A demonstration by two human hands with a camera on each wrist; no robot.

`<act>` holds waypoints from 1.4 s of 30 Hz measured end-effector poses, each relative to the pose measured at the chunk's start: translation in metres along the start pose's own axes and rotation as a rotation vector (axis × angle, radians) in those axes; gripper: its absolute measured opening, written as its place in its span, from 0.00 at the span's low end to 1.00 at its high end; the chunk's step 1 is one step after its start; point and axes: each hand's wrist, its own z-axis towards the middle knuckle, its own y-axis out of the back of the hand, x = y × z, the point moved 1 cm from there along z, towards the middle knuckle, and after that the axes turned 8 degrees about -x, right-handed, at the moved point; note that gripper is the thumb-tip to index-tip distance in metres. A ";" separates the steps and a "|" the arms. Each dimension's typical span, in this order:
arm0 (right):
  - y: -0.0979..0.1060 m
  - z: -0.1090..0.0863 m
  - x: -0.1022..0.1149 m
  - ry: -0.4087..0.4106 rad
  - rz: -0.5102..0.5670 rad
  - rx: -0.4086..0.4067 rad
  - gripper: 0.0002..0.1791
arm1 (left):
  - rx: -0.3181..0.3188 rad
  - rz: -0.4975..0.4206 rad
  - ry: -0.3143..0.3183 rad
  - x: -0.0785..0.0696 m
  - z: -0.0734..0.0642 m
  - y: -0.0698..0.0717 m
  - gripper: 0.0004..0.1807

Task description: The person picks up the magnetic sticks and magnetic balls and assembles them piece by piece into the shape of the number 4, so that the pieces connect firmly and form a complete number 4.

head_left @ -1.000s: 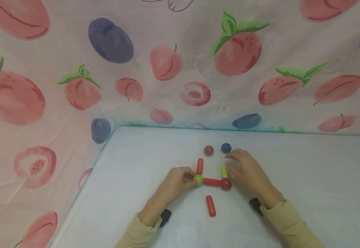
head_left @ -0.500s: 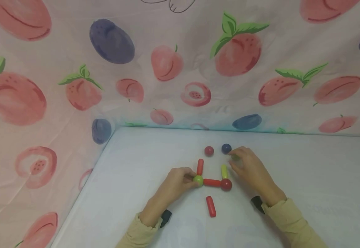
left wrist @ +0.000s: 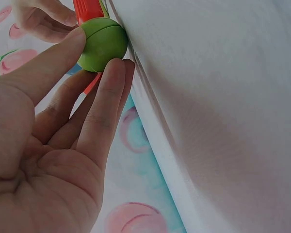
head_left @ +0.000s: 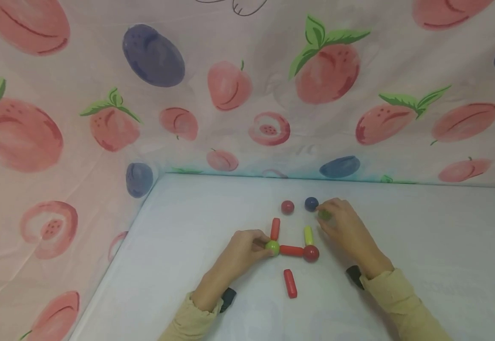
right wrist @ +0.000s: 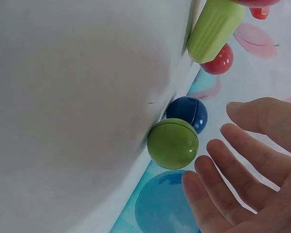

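My left hand (head_left: 238,253) pinches a green ball (left wrist: 104,46) between thumb and fingertips. One red rod (head_left: 275,228) extends from this ball toward the back, and another red rod (head_left: 292,251) links it to a red ball (head_left: 311,253). A yellow-green rod (head_left: 309,235) points away from that red ball. On the right, my right hand (head_left: 344,229) hovers with loosely bent fingers over a second green ball (right wrist: 172,145). In the right wrist view, the fingers are spread and apart from it. A blue ball (right wrist: 188,114) lies just beyond this green one.
Another red ball (head_left: 287,207) sits on the white table (head_left: 213,203), left of the blue ball. A loose red rod (head_left: 290,283) lies nearer the front. Fruit-printed cloth (head_left: 230,156) rises along the back and left side.
My right hand has shifted slightly right and away from the yellow-green rod, and more of the second green ball shows beneath its fingers. The left hand keeps its hold.
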 end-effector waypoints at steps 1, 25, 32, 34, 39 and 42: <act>0.000 0.000 0.000 -0.004 -0.002 0.003 0.15 | 0.000 0.000 -0.001 0.000 0.000 0.000 0.15; 0.004 0.008 -0.020 0.002 -0.043 0.072 0.13 | 0.002 0.011 0.015 0.000 0.000 0.000 0.16; 0.003 0.010 -0.023 -0.033 -0.037 0.101 0.14 | -0.001 0.008 0.009 -0.001 0.000 0.000 0.16; 0.003 0.009 -0.023 -0.042 -0.036 0.100 0.14 | -0.002 0.007 0.009 -0.001 0.000 0.000 0.16; 0.002 0.008 -0.022 -0.086 -0.028 0.107 0.15 | -0.002 0.004 0.010 -0.001 0.000 0.000 0.16; 0.002 0.008 -0.022 -0.099 -0.023 0.111 0.16 | 0.001 0.002 0.012 -0.001 0.000 0.000 0.15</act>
